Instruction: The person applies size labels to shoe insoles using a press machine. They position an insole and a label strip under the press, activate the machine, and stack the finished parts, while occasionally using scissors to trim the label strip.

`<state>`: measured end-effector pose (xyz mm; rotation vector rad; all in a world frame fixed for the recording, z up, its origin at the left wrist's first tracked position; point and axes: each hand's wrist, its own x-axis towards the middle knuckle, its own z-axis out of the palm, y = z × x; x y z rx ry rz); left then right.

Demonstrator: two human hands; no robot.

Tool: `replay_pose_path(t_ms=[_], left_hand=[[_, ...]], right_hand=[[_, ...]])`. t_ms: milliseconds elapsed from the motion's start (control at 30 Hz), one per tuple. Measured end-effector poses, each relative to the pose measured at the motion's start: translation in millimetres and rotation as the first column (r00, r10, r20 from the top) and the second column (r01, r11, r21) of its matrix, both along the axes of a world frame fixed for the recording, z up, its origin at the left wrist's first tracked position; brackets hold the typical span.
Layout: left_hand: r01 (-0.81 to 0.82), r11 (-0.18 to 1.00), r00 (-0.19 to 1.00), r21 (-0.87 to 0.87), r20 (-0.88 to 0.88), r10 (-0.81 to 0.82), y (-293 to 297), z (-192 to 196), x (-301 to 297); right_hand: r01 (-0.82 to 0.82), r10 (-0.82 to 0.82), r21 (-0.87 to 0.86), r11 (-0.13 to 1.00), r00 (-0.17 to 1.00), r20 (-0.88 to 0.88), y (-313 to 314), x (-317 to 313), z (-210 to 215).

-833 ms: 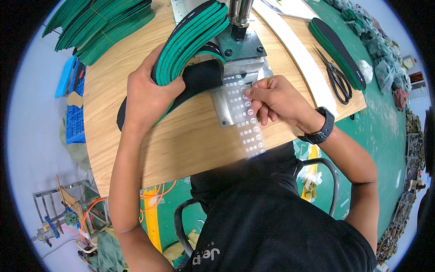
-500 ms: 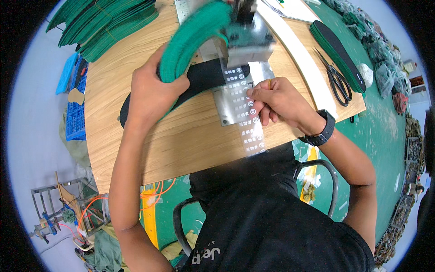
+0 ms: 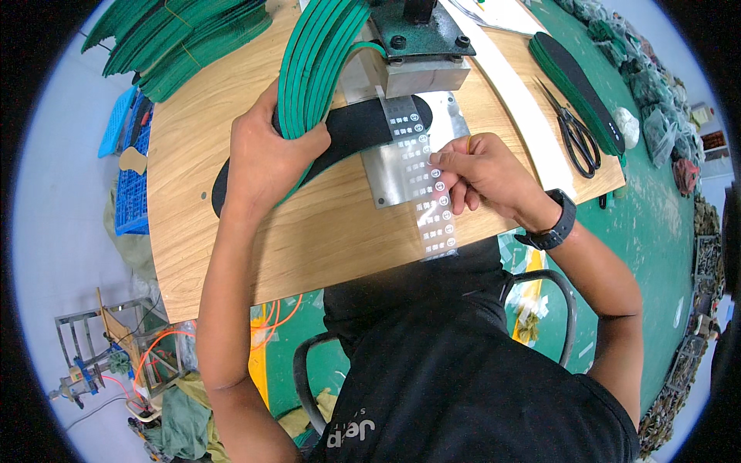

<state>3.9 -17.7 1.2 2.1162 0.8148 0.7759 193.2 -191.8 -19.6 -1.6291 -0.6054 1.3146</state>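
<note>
My left hand (image 3: pixel 270 154) is closed round a bent stack of green insoles (image 3: pixel 318 65), their layered edges facing me. Beneath that hand lies a black-topped insole (image 3: pixel 351 133), one end resting on a metal plate (image 3: pixel 386 184) under the square head of a press (image 3: pixel 426 76). Across this end runs a clear strip with a row of white printed marks (image 3: pixel 434 202), which hangs down toward the table's front edge. Thumb and forefinger of my right hand (image 3: pixel 490 171) pinch the strip's right edge. There is a visible gap between the press block and the insole.
Piles of green insoles (image 3: pixel 174 46) stand at the far left, above a blue crate (image 3: pixel 133 193). Right of the press a long white strip (image 3: pixel 525 108) curves along the wooden table (image 3: pixel 309 247). Black scissors (image 3: pixel 575 139) and more stacked insoles (image 3: pixel 575 89) lie at the right edge.
The green stack in my left hand has tilted, so its layered edges now show sharply. The press head appears a little higher and no longer blurred. My right hand keeps its pinch.
</note>
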Motion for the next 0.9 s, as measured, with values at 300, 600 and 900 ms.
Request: replay_pose_path(t_ms=[300,600,900], left_hand=[[0.022,1.000,1.000,-0.017,0.017,-0.021,-7,4,7],[0.005,0.999,0.993,0.038,-0.116,-0.001,2,3,-3],[0.138,0.956,0.906,0.260,-0.422,-0.016,6,1,-7]], right_hand=[[-0.046,0.046,-0.009,0.999,0.998,0.041,-2,1,1],[-0.048,0.046,0.020,0.999,0.997,0.061,3,-4,2],[-0.019,0.016,0.020,1.000,0.989,0.144,0,-6,4]])
